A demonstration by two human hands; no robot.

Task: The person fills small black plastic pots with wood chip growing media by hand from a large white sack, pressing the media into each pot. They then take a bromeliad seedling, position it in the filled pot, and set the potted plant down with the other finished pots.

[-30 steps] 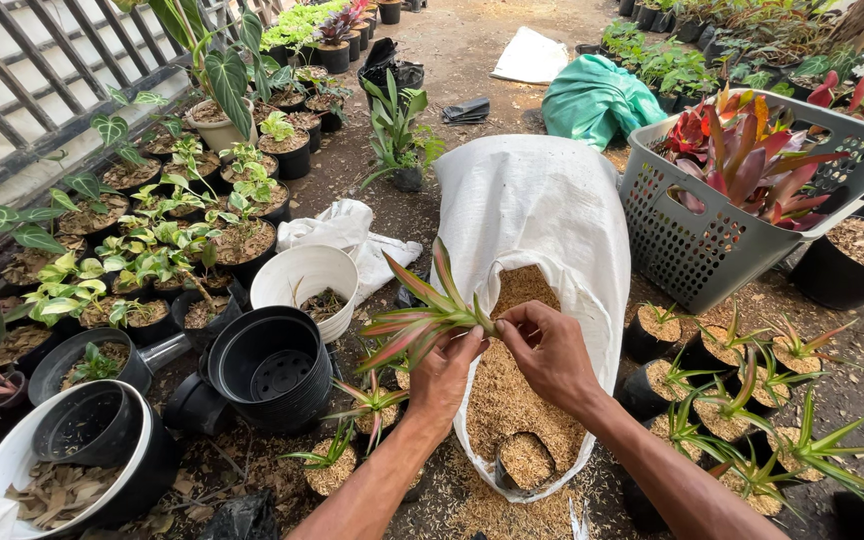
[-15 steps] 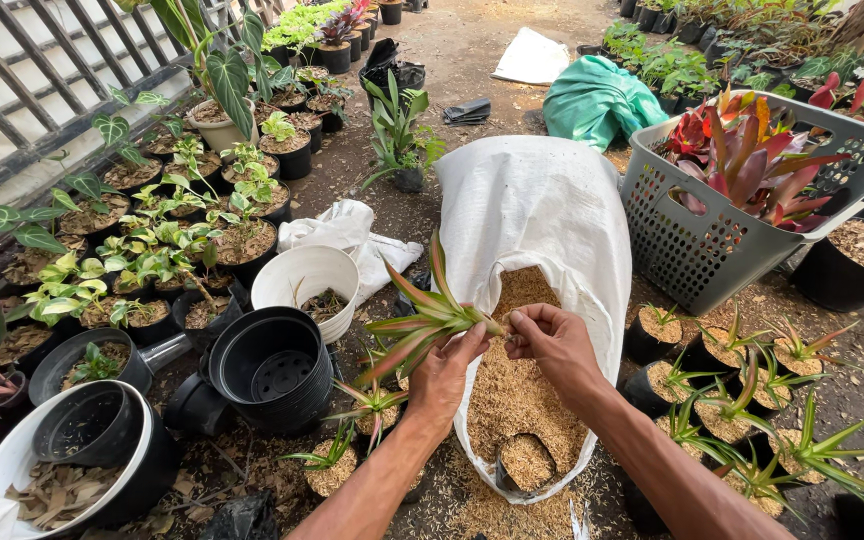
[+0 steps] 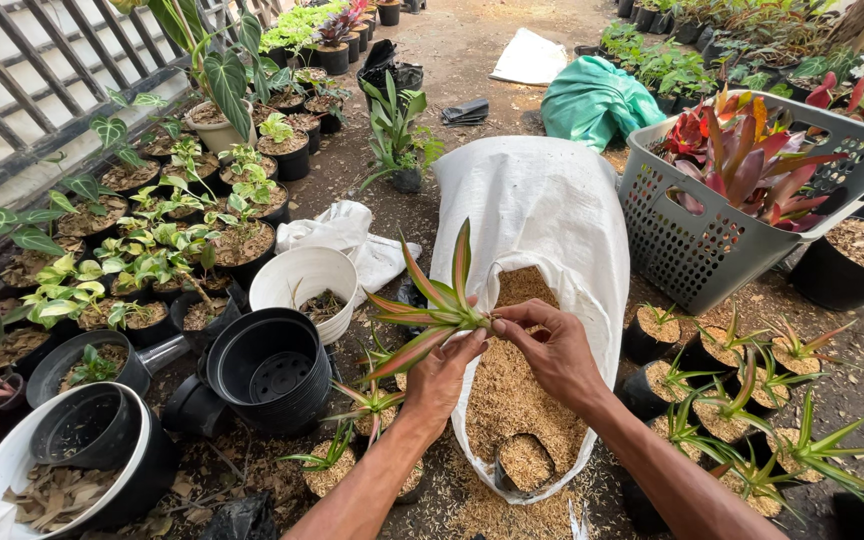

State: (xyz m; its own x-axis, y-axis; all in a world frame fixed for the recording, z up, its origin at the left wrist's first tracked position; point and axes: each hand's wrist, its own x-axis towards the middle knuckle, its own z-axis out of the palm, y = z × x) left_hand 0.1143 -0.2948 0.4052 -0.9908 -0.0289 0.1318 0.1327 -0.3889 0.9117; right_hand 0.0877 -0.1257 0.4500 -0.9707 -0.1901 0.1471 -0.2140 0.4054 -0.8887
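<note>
**Small plant held over the husk sack**

The plant (image 3: 432, 312), a striped green-and-red rosette, sits mid-frame above the open white sack (image 3: 552, 230); the left hand (image 3: 439, 378) grips its base from below, fingers closed round it; the right hand (image 3: 552, 352) pinches the same base from 3 o'clock, fingers narrow. I judge the base the weak point; a hard tug by the right fingers could snap a leaf or tear the roots, which are hidden; a loose left grip could drop the plant into the husk (image 3: 512, 400), beside the small pot (image 3: 524, 462) half-sunk at 6 o'clock. The stacked black pots (image 3: 270, 368) lie at 9 o'clock, the white pot (image 3: 304, 282) at 10, the grey basket (image 3: 752, 215) at 2; potted seedlings (image 3: 742, 400) at 4 stand close enough for an elbow to topple.
</note>
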